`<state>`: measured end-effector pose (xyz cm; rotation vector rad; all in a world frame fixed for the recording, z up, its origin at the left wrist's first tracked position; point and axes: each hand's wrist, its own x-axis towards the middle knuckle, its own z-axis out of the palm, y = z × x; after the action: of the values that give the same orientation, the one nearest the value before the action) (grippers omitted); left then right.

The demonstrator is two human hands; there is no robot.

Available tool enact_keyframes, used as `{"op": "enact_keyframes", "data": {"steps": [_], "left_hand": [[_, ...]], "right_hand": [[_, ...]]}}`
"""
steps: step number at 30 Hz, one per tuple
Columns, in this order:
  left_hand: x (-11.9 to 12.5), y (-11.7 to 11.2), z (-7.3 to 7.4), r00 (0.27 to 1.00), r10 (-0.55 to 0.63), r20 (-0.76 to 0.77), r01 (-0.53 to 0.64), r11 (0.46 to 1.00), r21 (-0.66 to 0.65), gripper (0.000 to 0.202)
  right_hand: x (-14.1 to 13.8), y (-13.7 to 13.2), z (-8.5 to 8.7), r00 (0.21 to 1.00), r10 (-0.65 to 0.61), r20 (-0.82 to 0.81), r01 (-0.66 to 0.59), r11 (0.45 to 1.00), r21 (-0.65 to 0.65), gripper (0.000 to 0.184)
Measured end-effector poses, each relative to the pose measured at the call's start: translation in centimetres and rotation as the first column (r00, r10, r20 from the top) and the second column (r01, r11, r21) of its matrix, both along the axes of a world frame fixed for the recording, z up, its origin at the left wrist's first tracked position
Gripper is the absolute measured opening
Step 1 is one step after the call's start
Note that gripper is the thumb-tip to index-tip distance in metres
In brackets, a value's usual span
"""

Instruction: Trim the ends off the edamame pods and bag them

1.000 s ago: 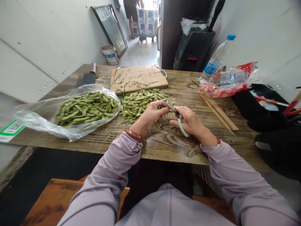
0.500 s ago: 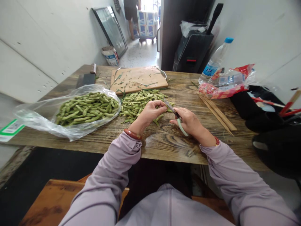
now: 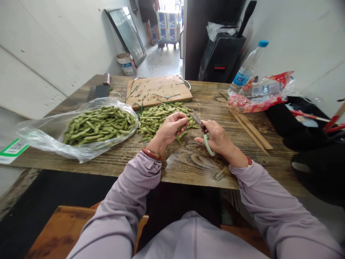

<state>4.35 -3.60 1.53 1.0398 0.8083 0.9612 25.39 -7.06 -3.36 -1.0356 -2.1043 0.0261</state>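
My right hand [image 3: 217, 136] is wrapped round the pale green handles of a pair of scissors [image 3: 207, 142], whose blades point away to the upper left and stand apart. Close to the blade tips, my left hand [image 3: 174, 126] is closed in a pinch; whatever its fingers hold is too hidden to name. Beneath and beyond the left hand lies a loose pile of green soybean pods [image 3: 151, 120] on the wooden table [image 3: 188, 165]. More pods [image 3: 99, 124] fill an open clear plastic bag [image 3: 81, 153] at the left.
Behind the pile lies a wooden cutting board [image 3: 159, 90] with green scraps. Wooden sticks [image 3: 250, 129], a water bottle [image 3: 244, 73] and red-and-clear packaging [image 3: 261, 99] are on the right, near black containers [image 3: 283, 124]. A person [image 3: 148, 18] stands beside stacked boxes [image 3: 168, 27] in the doorway.
The scissor blades have opened and drawn slightly away from my left fingers. My left hand has turned a little, its fingers more curled. The bag and the pile look the same.
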Motion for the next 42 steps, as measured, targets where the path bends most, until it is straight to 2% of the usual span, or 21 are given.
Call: {"op": "enact_keyframes", "data": {"steps": [8, 17, 27, 29, 32, 34, 37, 39, 42], "left_hand": [[0.5, -0.4, -0.2, 0.999, -0.035, 0.025, 0.035, 0.999, 0.018, 0.027], [0.6, -0.3, -0.6, 0.995, -0.086, 0.050, 0.084, 0.996, 0.040, 0.030], [0.0, 0.3, 0.3, 0.994, 0.079, 0.075, -0.073, 0.995, -0.074, 0.027], [-0.4, 0.5, 0.3, 0.997, 0.065, 0.039, -0.062, 0.996, -0.056, 0.030], [-0.9, 0.8, -0.1, 0.986, 0.043, -0.162, -0.030, 0.997, 0.077, 0.027], [-1.2, 1.1, -0.4, 0.931, 0.062, -0.358, 0.030, 0.969, 0.245, 0.017], [-1.4, 1.4, -0.8, 0.761, 0.154, -0.631, 0.208, 0.862, 0.462, 0.005], [-1.4, 1.3, -0.8, 0.613, 0.232, -0.755, 0.304, 0.813, 0.496, 0.006], [-1.3, 1.0, -0.5, 0.439, 0.268, -0.858, 0.374, 0.813, 0.446, 0.008]], "right_hand": [[-0.3, -0.3, 0.3, 0.999, 0.036, 0.001, -0.036, 0.997, -0.064, 0.062], [-0.2, -0.4, 0.3, 0.999, 0.041, 0.012, -0.040, 0.999, -0.026, 0.052], [0.1, -0.2, 0.5, 1.000, -0.013, -0.019, 0.012, 0.997, -0.070, 0.053], [0.2, -0.2, 0.5, 1.000, -0.022, -0.021, 0.020, 0.996, -0.085, 0.053], [0.3, -0.1, 0.4, 1.000, -0.027, -0.010, 0.026, 0.995, -0.095, 0.054], [0.3, -0.1, 0.4, 1.000, -0.027, -0.004, 0.027, 0.996, -0.085, 0.055], [0.3, -0.1, 0.4, 1.000, -0.026, -0.001, 0.026, 0.998, -0.057, 0.057], [0.3, -0.1, 0.4, 1.000, -0.027, 0.002, 0.027, 0.999, -0.046, 0.057], [0.2, -0.1, 0.4, 0.999, -0.031, 0.010, 0.031, 0.998, -0.046, 0.058]]}}
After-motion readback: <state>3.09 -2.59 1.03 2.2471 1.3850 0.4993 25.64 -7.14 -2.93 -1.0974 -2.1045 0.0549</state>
